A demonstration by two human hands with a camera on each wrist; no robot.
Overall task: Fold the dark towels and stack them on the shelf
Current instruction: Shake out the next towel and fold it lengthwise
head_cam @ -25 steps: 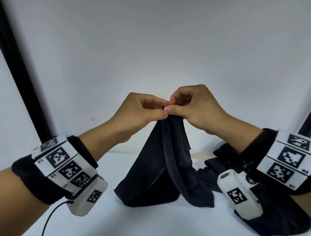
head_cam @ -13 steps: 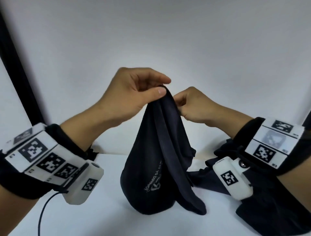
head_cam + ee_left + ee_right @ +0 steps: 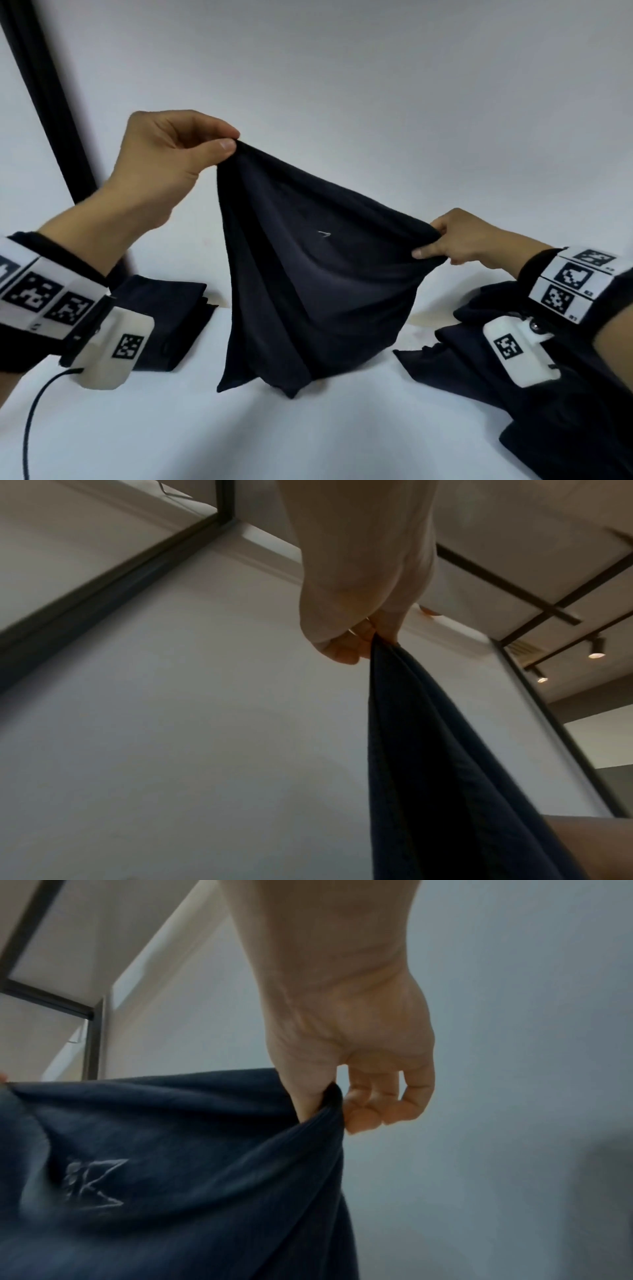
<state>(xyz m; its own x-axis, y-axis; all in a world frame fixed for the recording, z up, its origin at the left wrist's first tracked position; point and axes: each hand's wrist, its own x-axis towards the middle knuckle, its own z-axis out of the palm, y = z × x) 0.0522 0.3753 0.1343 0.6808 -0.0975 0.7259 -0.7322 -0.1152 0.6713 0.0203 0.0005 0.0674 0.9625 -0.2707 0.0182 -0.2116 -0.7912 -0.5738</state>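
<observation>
Mid-task: left hand (image 3: 164,164) and right hand (image 3: 455,236) each pinch a corner of one dark towel (image 3: 318,274) above the table centre, folded stack (image 3: 171,318) at 9 o'clock, unfolded pile (image 3: 565,404) at 4 o'clock.

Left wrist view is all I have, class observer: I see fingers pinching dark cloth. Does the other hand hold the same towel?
Observer: Yes. The right hand pinches the held towel at another corner, lower than the left hand.
Operator: Is the towel hanging free of the surface?
Observer: No. Its bottom tip touches the white table.
Operator: Any towels folded already?
Observer: A folded dark towel lies on the table behind the left wrist.
Operator: Any left to fold?
Observer: A crumpled dark pile lies under the right wrist.
</observation>
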